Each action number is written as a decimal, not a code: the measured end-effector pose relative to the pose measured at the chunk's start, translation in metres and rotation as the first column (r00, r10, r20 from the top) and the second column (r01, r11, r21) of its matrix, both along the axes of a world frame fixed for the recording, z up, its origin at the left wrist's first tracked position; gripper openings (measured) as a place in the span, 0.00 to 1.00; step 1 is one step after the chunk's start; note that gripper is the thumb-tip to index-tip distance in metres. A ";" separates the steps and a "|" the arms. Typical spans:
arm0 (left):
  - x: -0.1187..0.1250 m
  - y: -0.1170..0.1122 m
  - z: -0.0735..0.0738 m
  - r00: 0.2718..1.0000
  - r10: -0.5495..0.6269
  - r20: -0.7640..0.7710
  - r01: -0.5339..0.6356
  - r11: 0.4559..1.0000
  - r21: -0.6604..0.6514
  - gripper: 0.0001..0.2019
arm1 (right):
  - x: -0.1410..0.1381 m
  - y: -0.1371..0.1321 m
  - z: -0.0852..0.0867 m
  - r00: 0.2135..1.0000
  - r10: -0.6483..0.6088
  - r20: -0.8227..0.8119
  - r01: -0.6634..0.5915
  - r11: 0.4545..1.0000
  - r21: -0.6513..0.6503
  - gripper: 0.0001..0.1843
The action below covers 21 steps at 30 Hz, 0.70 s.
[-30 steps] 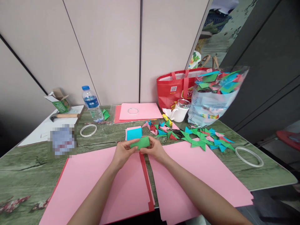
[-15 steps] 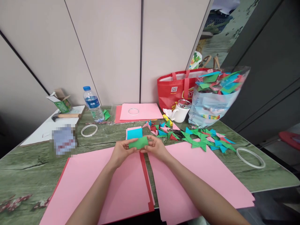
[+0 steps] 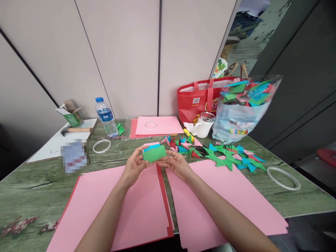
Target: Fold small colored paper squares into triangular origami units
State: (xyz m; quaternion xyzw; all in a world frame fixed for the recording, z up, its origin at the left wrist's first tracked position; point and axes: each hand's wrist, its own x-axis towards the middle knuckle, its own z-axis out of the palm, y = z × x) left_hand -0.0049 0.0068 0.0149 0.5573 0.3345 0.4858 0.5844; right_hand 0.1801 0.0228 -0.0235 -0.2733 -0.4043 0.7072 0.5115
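A green paper rectangle (image 3: 154, 154) is held up over the near middle of the table, its face tilted toward me. My left hand (image 3: 134, 167) grips its left end, thumb in front along the lower edge. At the right end, my right hand (image 3: 179, 164) has its fingers against the edge and under the lower corner. Just behind the green piece lies a small stack of blue and pink paper, with the blue sheet (image 3: 151, 147) partly covered. Large pink sheets lie beneath my forearms, one pile on the left (image 3: 105, 203) and another on the right (image 3: 223, 196).
Folded paper pieces (image 3: 183, 145) and a joined green-and-blue chain (image 3: 225, 159) lie right of centre. Behind stand a white mug (image 3: 203, 127), a red bag (image 3: 194, 101) and a plastic bag (image 3: 233, 119) of folded pieces. A bottle (image 3: 107, 119), hammer (image 3: 78, 130) and white ring (image 3: 102, 146) are left.
The green paper has tilted to show more of its face and now hides more of the blue sheet. My right fingers have shifted and straightened along its edge.
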 end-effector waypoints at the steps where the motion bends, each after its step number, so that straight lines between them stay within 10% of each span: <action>1: 0.002 0.000 -0.001 0.997 0.062 -0.036 -0.061 0.998 0.035 0.29 | -0.001 -0.001 0.001 1.000 -0.016 -0.003 0.015 1.000 -0.027 0.19; 5: 0.010 -0.001 -0.007 0.962 0.201 -0.184 -0.171 0.971 0.166 0.29 | -0.005 -0.007 0.005 1.000 0.001 0.029 0.001 0.997 -0.080 0.20; 12: 0.018 -0.009 -0.014 0.970 -0.060 -0.237 0.083 0.993 0.088 0.34 | -0.007 -0.009 0.003 0.999 -0.019 0.048 0.020 1.000 -0.010 0.19; 21: 0.022 -0.009 -0.013 0.964 0.069 -0.256 -0.044 0.994 0.101 0.40 | -0.009 -0.014 0.004 0.951 -0.083 0.299 0.058 0.994 0.092 0.16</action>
